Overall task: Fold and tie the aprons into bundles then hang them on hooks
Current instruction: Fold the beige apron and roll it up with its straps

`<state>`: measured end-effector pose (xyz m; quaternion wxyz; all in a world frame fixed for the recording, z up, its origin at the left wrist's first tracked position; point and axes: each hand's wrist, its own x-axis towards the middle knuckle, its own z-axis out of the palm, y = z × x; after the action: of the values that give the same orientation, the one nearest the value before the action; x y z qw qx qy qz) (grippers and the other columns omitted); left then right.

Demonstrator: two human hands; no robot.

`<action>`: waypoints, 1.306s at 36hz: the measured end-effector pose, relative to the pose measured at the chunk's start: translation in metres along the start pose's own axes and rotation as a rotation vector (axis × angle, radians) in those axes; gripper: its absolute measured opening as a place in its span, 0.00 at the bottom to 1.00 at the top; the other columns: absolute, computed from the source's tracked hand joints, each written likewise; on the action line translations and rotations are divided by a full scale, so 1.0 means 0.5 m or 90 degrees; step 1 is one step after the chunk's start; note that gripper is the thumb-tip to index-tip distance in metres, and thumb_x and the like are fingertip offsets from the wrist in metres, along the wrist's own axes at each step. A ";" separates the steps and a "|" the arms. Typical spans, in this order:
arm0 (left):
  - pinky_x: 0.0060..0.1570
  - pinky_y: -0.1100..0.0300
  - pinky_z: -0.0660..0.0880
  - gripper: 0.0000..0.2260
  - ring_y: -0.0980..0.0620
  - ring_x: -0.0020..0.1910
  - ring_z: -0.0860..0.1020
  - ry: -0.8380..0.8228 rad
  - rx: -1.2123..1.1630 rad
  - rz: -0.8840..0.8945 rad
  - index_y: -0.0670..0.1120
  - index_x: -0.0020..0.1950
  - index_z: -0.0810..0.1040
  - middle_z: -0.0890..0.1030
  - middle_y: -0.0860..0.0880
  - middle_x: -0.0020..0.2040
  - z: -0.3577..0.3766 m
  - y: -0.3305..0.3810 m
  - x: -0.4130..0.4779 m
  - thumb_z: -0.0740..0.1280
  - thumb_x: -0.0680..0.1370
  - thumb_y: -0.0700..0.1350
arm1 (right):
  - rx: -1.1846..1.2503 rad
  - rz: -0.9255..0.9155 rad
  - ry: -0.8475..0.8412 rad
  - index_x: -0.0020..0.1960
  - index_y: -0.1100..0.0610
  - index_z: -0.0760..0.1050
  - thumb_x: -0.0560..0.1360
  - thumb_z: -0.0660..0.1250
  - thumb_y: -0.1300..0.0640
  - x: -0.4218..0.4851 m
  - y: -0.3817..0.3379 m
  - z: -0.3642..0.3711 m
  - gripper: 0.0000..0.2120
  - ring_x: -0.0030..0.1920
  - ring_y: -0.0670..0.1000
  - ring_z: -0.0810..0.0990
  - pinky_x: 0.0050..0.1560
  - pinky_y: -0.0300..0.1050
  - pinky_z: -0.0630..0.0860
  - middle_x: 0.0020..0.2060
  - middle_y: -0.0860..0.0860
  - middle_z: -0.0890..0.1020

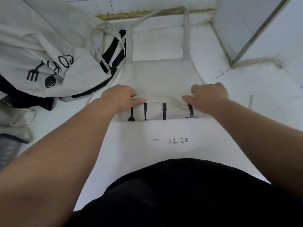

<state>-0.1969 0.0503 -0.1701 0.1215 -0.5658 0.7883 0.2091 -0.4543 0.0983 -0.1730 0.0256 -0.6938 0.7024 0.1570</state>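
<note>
A heap of unfolded aprons (49, 51) lies at the left of the white desk (246, 89). Beside it, one apron (161, 76) is spread flat. The left hand (120, 95) pinches its folded edge with its fingers, the right hand (209, 95) likewise, so folding looks barely begun. No tied bundle and no hooks are in view.

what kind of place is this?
Likely a back-of-house kitchen or laundry corner: a white worktop against a tiled wall, an apron being folded, a pile of aprons with cutlery prints.
</note>
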 end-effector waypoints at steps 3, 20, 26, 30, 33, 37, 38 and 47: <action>0.64 0.48 0.63 0.20 0.44 0.71 0.63 0.050 0.225 0.034 0.53 0.71 0.64 0.66 0.46 0.71 0.041 0.005 0.006 0.60 0.80 0.53 | 0.008 -0.038 0.126 0.60 0.55 0.72 0.81 0.49 0.48 -0.002 -0.022 0.032 0.18 0.56 0.58 0.75 0.57 0.50 0.64 0.55 0.54 0.77; 0.60 0.54 0.71 0.19 0.50 0.62 0.74 -0.002 -0.121 0.156 0.53 0.66 0.75 0.78 0.52 0.61 0.035 0.008 0.024 0.67 0.75 0.49 | 0.193 -0.113 -0.096 0.46 0.48 0.75 0.71 0.49 0.27 0.029 -0.021 -0.006 0.28 0.44 0.50 0.75 0.42 0.45 0.69 0.38 0.45 0.75; 0.48 0.57 0.72 0.16 0.50 0.45 0.77 -0.203 -0.196 0.044 0.47 0.51 0.81 0.79 0.48 0.47 -0.061 -0.004 0.089 0.66 0.76 0.59 | 0.182 -0.066 -0.201 0.35 0.58 0.70 0.68 0.50 0.24 0.105 -0.008 -0.052 0.36 0.37 0.50 0.74 0.35 0.44 0.66 0.34 0.52 0.75; 0.40 0.57 0.69 0.23 0.49 0.44 0.76 -0.109 -0.128 0.008 0.47 0.49 0.80 0.78 0.49 0.42 -0.052 -0.012 0.121 0.63 0.74 0.67 | 0.062 0.013 -0.061 0.48 0.55 0.73 0.75 0.47 0.30 0.131 -0.016 -0.042 0.30 0.45 0.54 0.75 0.47 0.48 0.67 0.39 0.51 0.77; 0.42 0.56 0.68 0.22 0.47 0.53 0.75 0.027 0.090 0.033 0.49 0.57 0.75 0.77 0.50 0.49 -0.032 -0.004 0.126 0.59 0.76 0.65 | 0.061 -0.022 0.051 0.61 0.53 0.72 0.80 0.47 0.40 0.131 -0.035 -0.010 0.24 0.58 0.57 0.74 0.65 0.52 0.60 0.56 0.53 0.79; 0.70 0.48 0.55 0.24 0.46 0.72 0.61 0.090 0.242 0.139 0.49 0.77 0.53 0.62 0.48 0.74 0.018 0.012 0.111 0.54 0.81 0.48 | 0.128 -0.072 0.055 0.69 0.54 0.67 0.75 0.39 0.37 0.098 -0.064 0.039 0.34 0.67 0.60 0.66 0.73 0.57 0.47 0.69 0.56 0.69; 0.73 0.47 0.48 0.27 0.47 0.75 0.55 0.074 0.208 0.132 0.48 0.79 0.47 0.56 0.48 0.77 0.035 0.019 0.102 0.52 0.81 0.45 | 0.127 -0.079 0.055 0.70 0.55 0.66 0.74 0.40 0.36 0.091 -0.069 0.052 0.35 0.66 0.61 0.66 0.73 0.59 0.47 0.69 0.57 0.68; 0.72 0.48 0.34 0.37 0.49 0.77 0.37 0.079 0.055 0.085 0.53 0.78 0.36 0.37 0.48 0.79 0.117 0.026 0.082 0.33 0.72 0.69 | 0.124 -0.176 -0.003 0.77 0.53 0.54 0.74 0.31 0.35 0.087 -0.111 0.069 0.39 0.70 0.59 0.61 0.74 0.55 0.45 0.75 0.53 0.59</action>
<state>-0.2254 0.0469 -0.2370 0.0827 -0.5179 0.8386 0.1471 -0.4074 0.0657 -0.2269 0.1162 -0.7777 0.6120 0.0847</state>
